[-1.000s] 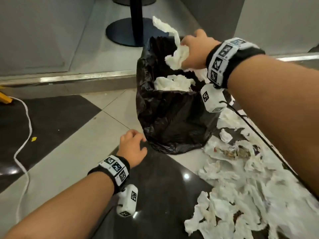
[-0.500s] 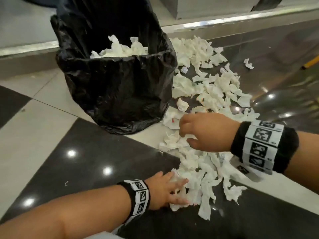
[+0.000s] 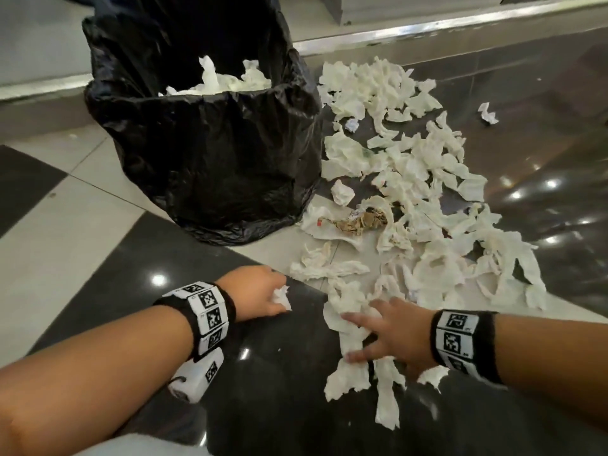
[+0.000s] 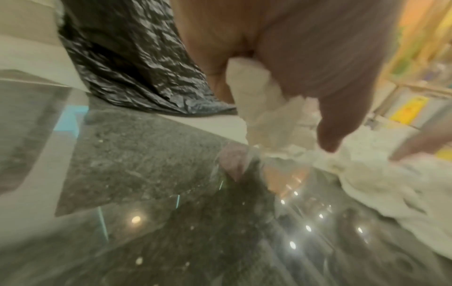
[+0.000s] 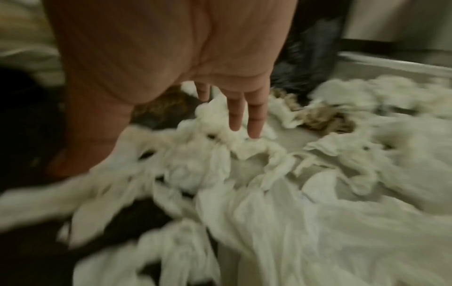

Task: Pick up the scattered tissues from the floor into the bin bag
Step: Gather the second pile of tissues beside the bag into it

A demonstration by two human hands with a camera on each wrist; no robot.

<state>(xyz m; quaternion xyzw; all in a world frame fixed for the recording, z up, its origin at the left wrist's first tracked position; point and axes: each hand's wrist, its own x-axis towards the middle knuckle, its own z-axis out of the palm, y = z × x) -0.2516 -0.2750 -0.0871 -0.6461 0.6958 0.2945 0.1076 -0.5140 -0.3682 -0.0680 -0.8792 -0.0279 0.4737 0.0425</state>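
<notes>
**A:** From overhead, what lies where?

**B:** A black bin bag [image 3: 210, 153] stands upright on the floor [image 3: 65, 245], mouth upward, its thin plastic crinkled and glossy, with white crumpled tissue showing inside. To its right, touching its base, a wide spread of scattered tissues [image 3: 427, 205] runs from the far metal sill [image 3: 427, 28] toward the person. The pieces are soft, torn and wrinkled, some twisted into strips. Among them, near the bag's foot, is a brownish stained wad [image 3: 362, 222].

**A:** And the hands?

**B:** The left hand [image 3: 255, 292] is low over a dark polished tile, fingers curled around a small white tissue clump [image 3: 280, 296]. The right hand [image 3: 391, 334] lies flat with fingers spread, pressing the near edge of the pile. Beneath it long strips [image 3: 385, 396] trail toward the person, their long axes running roughly near to far. Both wrists wear black bands with square-patterned white tags.

**A:** The left wrist camera?

**B:** Blurred. The left hand [image 4: 293, 58] pinches a crumpled white tissue clump [image 4: 264, 108] between thumb and fingers; it hangs down toward the speckled dark floor [image 4: 159, 174]. The bin bag [image 4: 127, 58] rises just behind, wrinkled and shiny.

**A:** The right wrist camera?

**B:** Also blurred. The right hand [image 5: 183, 58] is flat, straight fingers [image 5: 254, 120] resting on a bunched ridge of the scattered tissues [image 5: 281, 203], which fill the frame like rumpled cloth. The stained wad [image 5: 322, 118] lies beyond the fingertips.
</notes>
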